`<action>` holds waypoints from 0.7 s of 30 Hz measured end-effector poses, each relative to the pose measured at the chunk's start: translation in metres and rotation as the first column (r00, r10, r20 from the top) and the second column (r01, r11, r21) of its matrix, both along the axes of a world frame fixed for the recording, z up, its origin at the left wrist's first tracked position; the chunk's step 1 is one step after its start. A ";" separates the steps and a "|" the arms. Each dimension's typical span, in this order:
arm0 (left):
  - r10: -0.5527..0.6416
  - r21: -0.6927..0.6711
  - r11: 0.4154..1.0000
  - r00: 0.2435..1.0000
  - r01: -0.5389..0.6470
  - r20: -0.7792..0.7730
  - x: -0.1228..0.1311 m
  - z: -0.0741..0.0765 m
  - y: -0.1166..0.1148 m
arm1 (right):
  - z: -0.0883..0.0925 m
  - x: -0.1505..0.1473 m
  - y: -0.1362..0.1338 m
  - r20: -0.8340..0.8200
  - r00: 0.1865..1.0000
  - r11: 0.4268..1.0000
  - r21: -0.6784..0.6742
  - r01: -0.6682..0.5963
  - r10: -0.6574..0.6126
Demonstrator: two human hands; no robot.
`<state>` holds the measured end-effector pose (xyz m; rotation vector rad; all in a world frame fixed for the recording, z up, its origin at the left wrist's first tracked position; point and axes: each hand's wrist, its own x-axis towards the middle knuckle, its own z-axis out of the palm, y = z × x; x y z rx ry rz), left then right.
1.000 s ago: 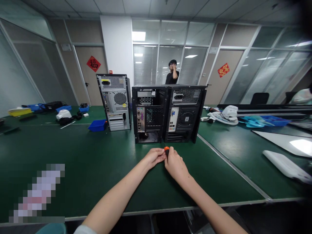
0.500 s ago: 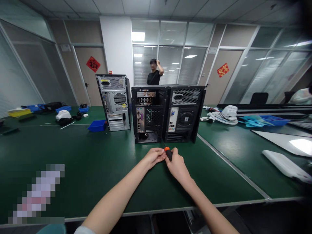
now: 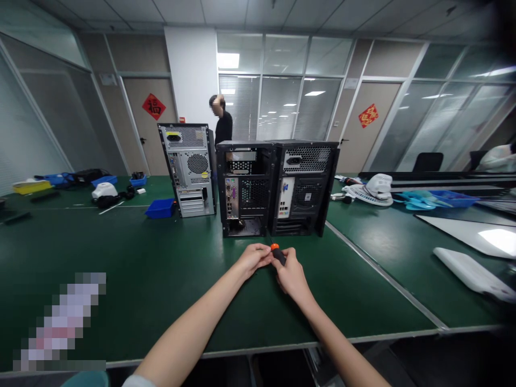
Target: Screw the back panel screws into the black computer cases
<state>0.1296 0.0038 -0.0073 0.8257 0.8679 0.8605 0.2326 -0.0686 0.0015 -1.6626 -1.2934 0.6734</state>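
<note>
Both my hands meet over the green table just in front of two black computer cases. My right hand (image 3: 291,275) is closed round the black handle of a screwdriver (image 3: 277,252) with an orange end cap. My left hand (image 3: 252,258) pinches that handle near the cap with its fingertips. The left black case (image 3: 245,188) stands with its rear panel and an open slot area facing me. The right black case (image 3: 306,185) stands touching it. The screwdriver's thin shaft points toward the gap at the bottom of the two cases.
A silver-backed computer case (image 3: 189,169) stands further left, beside a blue bin (image 3: 161,207). A person (image 3: 221,122) walks behind the cases. White devices (image 3: 373,189), blue parts (image 3: 435,200) and white panels (image 3: 471,271) lie on the table (image 3: 141,269) at right; bins and cables at far left.
The person behind the cases has walked from right to left. My hands and the screwdriver have barely shifted, the right hand turning slightly on the handle.
</note>
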 end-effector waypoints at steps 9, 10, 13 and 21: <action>-0.001 0.039 0.999 1.000 0.001 -0.009 0.000 -0.004 0.002 | -0.004 -0.007 0.002 -0.315 0.949 0.998 -0.047 -0.033 0.016; 0.000 0.042 0.999 1.000 0.001 -0.007 -0.001 -0.004 0.002 | -0.005 -0.007 0.003 -0.339 0.941 0.998 -0.042 -0.037 0.020; 0.000 0.043 0.999 1.000 0.000 -0.002 -0.001 -0.003 0.001 | -0.006 -0.007 0.004 -0.413 0.910 0.999 -0.028 -0.040 0.025; -0.017 0.051 0.999 1.000 0.017 -0.001 -0.002 0.000 -0.001 | 0.005 -0.013 0.001 -0.624 0.782 1.000 -0.021 -0.019 0.002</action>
